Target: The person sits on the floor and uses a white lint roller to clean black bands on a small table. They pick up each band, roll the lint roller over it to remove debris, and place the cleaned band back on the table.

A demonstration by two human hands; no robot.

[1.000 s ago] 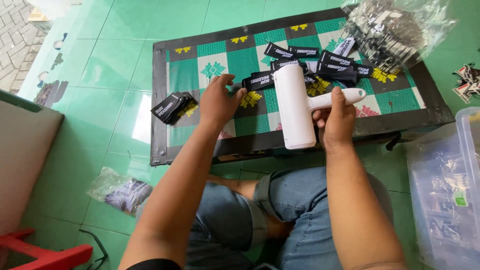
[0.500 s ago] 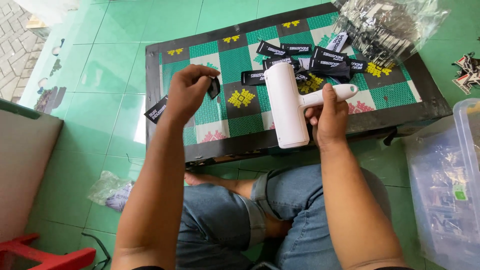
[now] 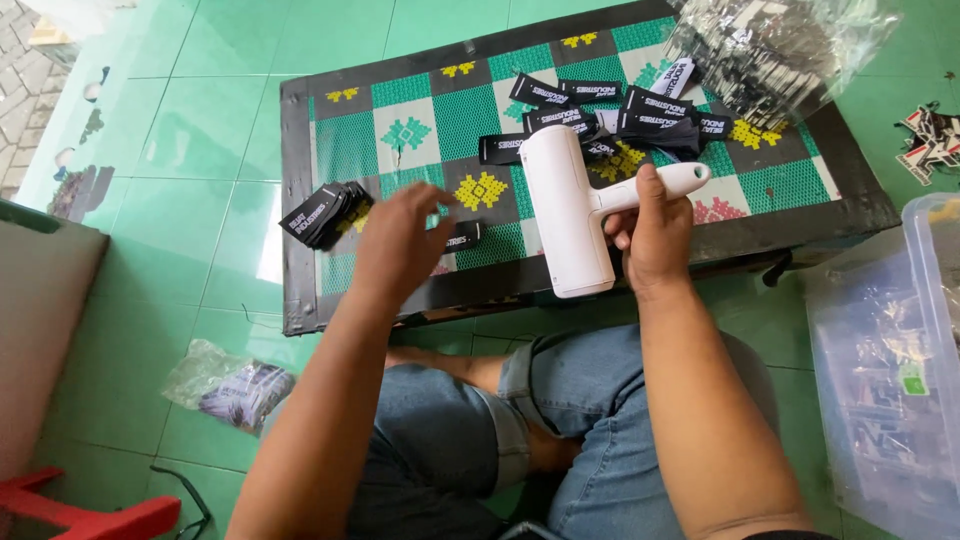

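My right hand (image 3: pixel 650 235) grips the handle of a white hand-held tool with a thick cylindrical body (image 3: pixel 565 205), held over the near edge of a low board (image 3: pixel 330 300) covered in a green, white and black patterned mat. My left hand (image 3: pixel 400 245) hovers over the board with fingers apart, its fingertips next to a single black label (image 3: pixel 466 237) lying on the mat. A small stack of black labels (image 3: pixel 325 212) sits left of that hand. A loose pile of black labels (image 3: pixel 610 110) lies behind the tool.
A clear bag of labels (image 3: pixel 770 50) rests on the board's far right corner. A clear plastic box (image 3: pixel 890 380) stands on the green tiled floor at right. A small plastic bag (image 3: pixel 230 385) and a red stool (image 3: pixel 80 515) lie at left. My knees are below the board.
My left hand went left to the small stack with a label, then came back toward the middle. The white tool stayed in my right hand, shifting slightly.
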